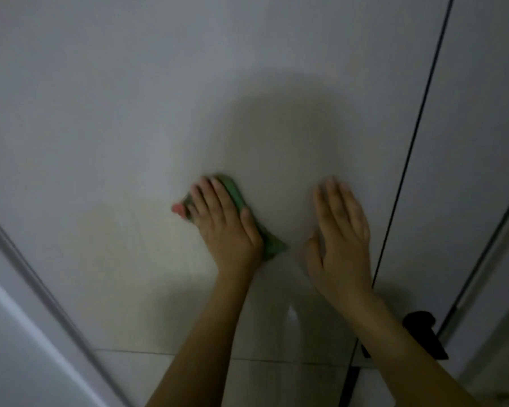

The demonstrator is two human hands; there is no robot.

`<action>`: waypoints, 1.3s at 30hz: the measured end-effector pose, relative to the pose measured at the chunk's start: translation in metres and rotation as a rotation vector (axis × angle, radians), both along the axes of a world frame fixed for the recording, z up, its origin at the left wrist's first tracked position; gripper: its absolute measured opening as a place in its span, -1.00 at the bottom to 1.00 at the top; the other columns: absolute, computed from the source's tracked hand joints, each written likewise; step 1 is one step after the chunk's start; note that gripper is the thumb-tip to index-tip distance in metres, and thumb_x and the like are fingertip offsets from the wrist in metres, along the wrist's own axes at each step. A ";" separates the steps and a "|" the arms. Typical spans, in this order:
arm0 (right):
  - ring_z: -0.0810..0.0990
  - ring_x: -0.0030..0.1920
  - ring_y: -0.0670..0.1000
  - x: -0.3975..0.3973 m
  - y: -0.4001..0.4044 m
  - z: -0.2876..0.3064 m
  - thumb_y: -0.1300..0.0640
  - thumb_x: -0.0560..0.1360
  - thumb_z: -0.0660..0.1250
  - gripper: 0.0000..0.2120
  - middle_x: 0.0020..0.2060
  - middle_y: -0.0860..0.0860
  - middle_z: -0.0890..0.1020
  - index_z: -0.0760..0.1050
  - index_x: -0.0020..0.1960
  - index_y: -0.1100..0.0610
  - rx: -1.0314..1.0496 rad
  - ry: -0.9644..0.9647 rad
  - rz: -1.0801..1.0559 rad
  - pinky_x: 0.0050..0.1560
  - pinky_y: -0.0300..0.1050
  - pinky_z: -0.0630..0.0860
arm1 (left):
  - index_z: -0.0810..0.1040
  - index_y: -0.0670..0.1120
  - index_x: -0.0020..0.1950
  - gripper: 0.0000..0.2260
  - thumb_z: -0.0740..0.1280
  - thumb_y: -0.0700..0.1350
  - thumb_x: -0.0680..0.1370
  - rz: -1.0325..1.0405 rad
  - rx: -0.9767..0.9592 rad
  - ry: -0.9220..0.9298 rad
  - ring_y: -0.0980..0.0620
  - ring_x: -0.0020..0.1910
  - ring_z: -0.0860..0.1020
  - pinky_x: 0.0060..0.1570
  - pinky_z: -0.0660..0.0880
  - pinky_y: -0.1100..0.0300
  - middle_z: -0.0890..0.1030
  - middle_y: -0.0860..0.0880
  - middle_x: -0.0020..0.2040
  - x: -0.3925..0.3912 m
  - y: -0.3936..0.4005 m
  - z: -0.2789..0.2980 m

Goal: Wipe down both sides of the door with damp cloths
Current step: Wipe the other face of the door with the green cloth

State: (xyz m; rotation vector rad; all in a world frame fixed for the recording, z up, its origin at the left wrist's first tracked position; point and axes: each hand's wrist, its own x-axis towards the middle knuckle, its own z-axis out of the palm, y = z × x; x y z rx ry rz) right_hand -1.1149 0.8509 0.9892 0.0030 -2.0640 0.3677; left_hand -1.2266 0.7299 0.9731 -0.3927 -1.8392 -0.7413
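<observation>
While left hand (224, 227) presses cloth (249, 221), right hand (340, 236) nears door (130, 113) edge, seemingly.

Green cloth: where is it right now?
Head view, left of centre: the green cloth lies flat on the door under the left hand, with the right hand bare beside it.

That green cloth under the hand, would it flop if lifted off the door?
Probably floppy: the green cloth lies bunched and creased under the left hand, its corner trailing past the palm. It likely weighs little, since flat fingers alone pin it to the upright pale door. Dampness cannot be seen.
</observation>
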 end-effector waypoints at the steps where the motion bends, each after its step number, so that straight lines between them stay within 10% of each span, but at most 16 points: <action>1: 0.06 0.47 0.08 -0.004 -0.005 0.001 0.25 0.47 0.10 -0.46 0.45 0.14 0.16 0.21 0.45 0.28 0.013 0.000 0.009 0.45 0.06 0.03 | 0.11 -0.35 0.47 -0.48 0.03 -0.08 0.59 0.016 0.089 0.000 -0.31 0.47 0.09 0.45 -0.01 -0.20 0.16 -0.35 0.47 -0.006 -0.001 0.019; 4: 0.07 0.47 0.08 -0.016 -0.018 0.000 0.32 0.42 0.16 -0.43 0.44 0.13 0.18 0.25 0.43 0.30 0.022 0.002 0.014 0.44 0.08 0.07 | 0.13 -0.35 0.48 -0.48 0.00 -0.06 0.60 0.043 0.239 -0.010 -0.31 0.47 0.10 0.47 -0.06 -0.13 0.20 -0.36 0.47 -0.010 0.008 0.043; 10: 0.05 0.47 0.12 -0.025 -0.036 -0.001 0.21 0.47 0.11 -0.48 0.43 0.15 0.17 0.29 0.42 0.28 -0.003 0.050 -0.131 0.46 0.02 -0.03 | 0.14 -0.22 0.48 -0.50 0.02 -0.03 0.59 -0.009 -0.095 0.083 -0.19 0.48 0.09 0.46 -0.05 -0.08 0.17 -0.20 0.45 -0.015 -0.021 -0.004; 17: -0.02 0.49 0.14 -0.032 -0.071 0.001 0.21 0.45 0.14 -0.42 0.46 0.16 0.12 0.18 0.46 0.26 0.106 0.047 -0.079 0.48 0.07 -0.08 | 0.02 -0.26 0.52 -0.48 -0.12 0.01 0.64 0.071 0.264 -0.064 -0.23 0.51 0.03 0.48 -0.10 -0.12 0.18 -0.30 0.50 -0.030 -0.040 -0.001; 22: 0.03 0.48 0.05 -0.052 -0.082 0.011 0.27 0.44 0.12 -0.45 0.44 0.12 0.16 0.18 0.44 0.23 0.150 0.027 0.047 0.47 0.03 -0.03 | -0.15 -0.05 0.57 -0.50 -0.12 0.03 0.65 0.017 -0.115 0.128 -0.03 0.55 -0.13 0.50 -0.13 -0.09 0.05 -0.07 0.55 -0.041 -0.057 -0.007; 30: -0.02 0.49 0.07 -0.053 -0.098 0.013 0.24 0.45 0.21 -0.42 0.46 0.15 0.11 0.19 0.46 0.25 0.182 0.007 -0.060 0.49 -0.03 -0.15 | 0.10 -0.36 0.49 -0.48 -0.03 -0.09 0.60 0.151 0.428 -0.076 -0.30 0.48 0.08 0.46 -0.04 -0.18 0.17 -0.35 0.49 -0.075 -0.140 -0.002; 36: 0.07 0.45 0.14 -0.083 -0.143 0.030 0.19 0.48 0.16 -0.48 0.41 0.17 0.17 0.24 0.41 0.30 0.393 -0.035 0.176 0.44 0.07 0.02 | -0.07 -0.06 0.57 -0.50 -0.11 0.02 0.64 0.043 -0.015 0.119 -0.08 0.55 -0.04 0.49 -0.06 -0.10 -0.03 -0.05 0.58 -0.077 -0.139 -0.001; 39: 0.07 0.46 0.12 -0.094 -0.143 0.038 0.14 0.48 0.10 -0.48 0.42 0.16 0.15 0.26 0.41 0.30 0.448 -0.085 0.173 0.46 0.00 -0.06 | 0.08 -0.17 0.53 -0.53 -0.07 -0.02 0.64 0.110 0.101 0.108 -0.20 0.50 0.10 0.48 -0.03 -0.11 0.20 -0.21 0.50 -0.097 -0.184 -0.001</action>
